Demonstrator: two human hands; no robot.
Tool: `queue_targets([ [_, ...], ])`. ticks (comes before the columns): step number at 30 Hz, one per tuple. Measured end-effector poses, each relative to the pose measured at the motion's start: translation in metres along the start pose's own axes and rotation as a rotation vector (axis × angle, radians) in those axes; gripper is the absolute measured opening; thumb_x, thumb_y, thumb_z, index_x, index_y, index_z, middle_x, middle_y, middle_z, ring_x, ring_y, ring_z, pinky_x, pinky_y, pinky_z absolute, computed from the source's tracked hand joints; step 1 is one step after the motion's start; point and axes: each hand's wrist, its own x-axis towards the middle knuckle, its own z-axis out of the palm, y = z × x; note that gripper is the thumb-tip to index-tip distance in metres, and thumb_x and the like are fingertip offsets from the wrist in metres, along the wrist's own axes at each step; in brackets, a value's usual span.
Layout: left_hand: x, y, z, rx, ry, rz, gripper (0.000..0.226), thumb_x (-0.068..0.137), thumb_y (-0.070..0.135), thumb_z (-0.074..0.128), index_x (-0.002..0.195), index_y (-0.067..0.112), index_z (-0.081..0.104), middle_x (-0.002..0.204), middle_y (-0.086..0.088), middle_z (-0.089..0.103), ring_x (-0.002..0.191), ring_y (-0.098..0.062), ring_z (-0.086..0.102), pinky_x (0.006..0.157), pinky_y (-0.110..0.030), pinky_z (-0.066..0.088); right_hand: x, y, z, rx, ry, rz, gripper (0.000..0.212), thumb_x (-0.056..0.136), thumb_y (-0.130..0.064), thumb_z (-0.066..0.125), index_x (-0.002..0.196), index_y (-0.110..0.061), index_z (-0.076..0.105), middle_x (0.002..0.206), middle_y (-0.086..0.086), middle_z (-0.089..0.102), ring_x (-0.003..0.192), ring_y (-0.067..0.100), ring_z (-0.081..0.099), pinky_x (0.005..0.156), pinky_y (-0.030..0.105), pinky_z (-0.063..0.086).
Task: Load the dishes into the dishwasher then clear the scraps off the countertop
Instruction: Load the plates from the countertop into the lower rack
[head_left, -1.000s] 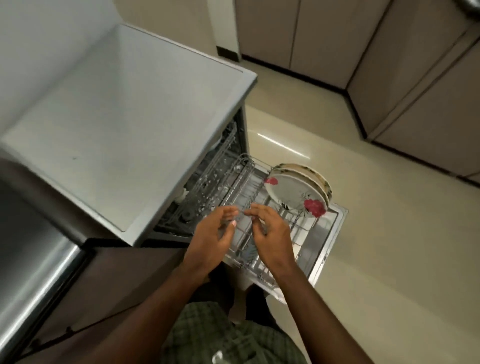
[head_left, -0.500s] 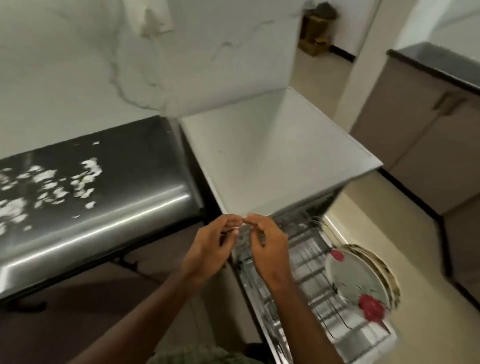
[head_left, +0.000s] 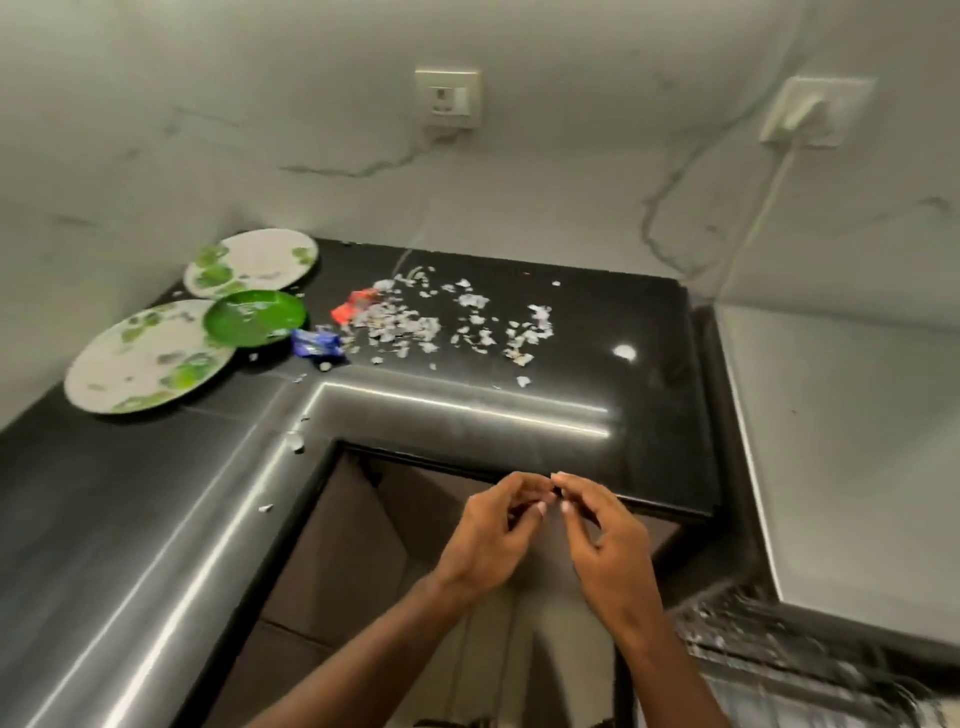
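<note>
On the black countertop (head_left: 597, 441) in the corner lie two white plates with green leaf prints (head_left: 150, 358) (head_left: 252, 262) and a small green plate (head_left: 254, 317) resting partly on the nearer one. Pale paper scraps (head_left: 441, 325) are scattered across the counter's middle, with a red wrapper (head_left: 353, 306) and a blue wrapper (head_left: 317, 343) beside the plates. My left hand (head_left: 493, 540) and right hand (head_left: 605, 540) hover together in front of the counter's edge, fingertips nearly touching, fingers loosely curled, holding nothing that I can see. The dishwasher rack (head_left: 779, 649) shows blurred at lower right.
The dishwasher's grey top (head_left: 852, 467) sits right of the counter. Two wall sockets (head_left: 448, 98) (head_left: 815, 111) are on the marble wall, one with a plug and white cable. Brown cabinet fronts (head_left: 374, 545) lie below the counter. Stray scraps (head_left: 295, 441) lie near the inner corner.
The view has swung left from the open dishwasher and its floral plates to the counter with plates and scraps. My hands stay close together in front of me.
</note>
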Motion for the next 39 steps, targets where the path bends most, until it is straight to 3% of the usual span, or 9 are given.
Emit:
queue_targets([
  [8, 0.033, -0.015, -0.037, -0.010, 0.160, -0.084, 0.027, 0.100, 0.016, 0.063, 0.126, 0.019, 0.068, 0.109, 0.006, 0.077, 0.100, -0.011, 0.074, 0.089, -0.041, 0.061, 0.072, -0.004, 0.046, 0.090, -0.224, -0.026, 0.042, 0.098, 0.003, 0.067, 0.124, -0.029, 0.075, 0.118, -0.019, 0.074, 0.112, 0.004, 0.071, 0.095, 0.022, 0.057],
  [13, 0.062, -0.020, -0.066, 0.005, 0.291, -0.150, 0.029, 0.100, 0.021, 0.063, 0.129, 0.023, 0.067, 0.112, 0.009, 0.075, 0.105, -0.007, 0.072, 0.094, -0.038, 0.060, 0.129, -0.013, 0.077, 0.162, -0.362, -0.070, 0.041, 0.096, 0.007, 0.066, 0.120, -0.025, 0.076, 0.114, -0.016, 0.076, 0.107, -0.001, 0.071, 0.090, 0.010, 0.053],
  [22, 0.068, -0.039, -0.114, -0.150, 0.618, -0.307, 0.025, 0.103, 0.015, 0.062, 0.124, 0.026, 0.067, 0.110, 0.002, 0.077, 0.100, -0.015, 0.075, 0.093, -0.036, 0.061, 0.195, -0.023, 0.147, 0.152, -0.636, -0.159, 0.036, 0.099, -0.006, 0.069, 0.123, -0.032, 0.075, 0.115, -0.018, 0.075, 0.108, -0.004, 0.069, 0.089, 0.010, 0.053],
  [26, 0.078, -0.061, -0.144, -0.213, 0.736, -0.379, 0.023, 0.103, 0.014, 0.061, 0.121, 0.026, 0.068, 0.109, -0.001, 0.077, 0.096, -0.021, 0.076, 0.090, -0.039, 0.063, 0.216, -0.039, 0.191, 0.186, -0.679, -0.169, 0.037, 0.098, -0.005, 0.070, 0.120, -0.035, 0.075, 0.112, -0.022, 0.075, 0.106, -0.005, 0.070, 0.089, 0.011, 0.054],
  [33, 0.101, -0.096, -0.226, -0.314, 0.880, -0.434, 0.018, 0.104, 0.016, 0.061, 0.118, 0.023, 0.068, 0.105, -0.001, 0.079, 0.091, -0.020, 0.076, 0.080, -0.030, 0.061, 0.243, -0.060, 0.260, 0.186, -0.681, -0.144, 0.036, 0.099, -0.009, 0.070, 0.117, -0.040, 0.075, 0.104, -0.020, 0.077, 0.097, -0.001, 0.072, 0.080, 0.011, 0.053],
  [36, 0.110, -0.111, -0.264, -0.390, 1.000, -0.460, 0.015, 0.103, 0.011, 0.061, 0.114, 0.020, 0.067, 0.101, -0.004, 0.079, 0.086, -0.018, 0.074, 0.076, -0.030, 0.060, 0.255, -0.068, 0.281, 0.177, -0.690, -0.120, 0.033, 0.100, -0.011, 0.069, 0.117, -0.039, 0.076, 0.100, -0.014, 0.078, 0.091, 0.004, 0.072, 0.077, 0.021, 0.058],
  [39, 0.112, -0.134, -0.305, -0.487, 1.175, -0.497, 0.016, 0.102, 0.007, 0.062, 0.116, 0.013, 0.063, 0.098, -0.006, 0.075, 0.079, -0.015, 0.068, 0.071, -0.029, 0.058, 0.263, -0.076, 0.294, 0.173, -0.671, -0.104, 0.031, 0.101, -0.012, 0.069, 0.116, -0.039, 0.077, 0.090, -0.002, 0.076, 0.079, 0.023, 0.068, 0.071, 0.038, 0.057],
])
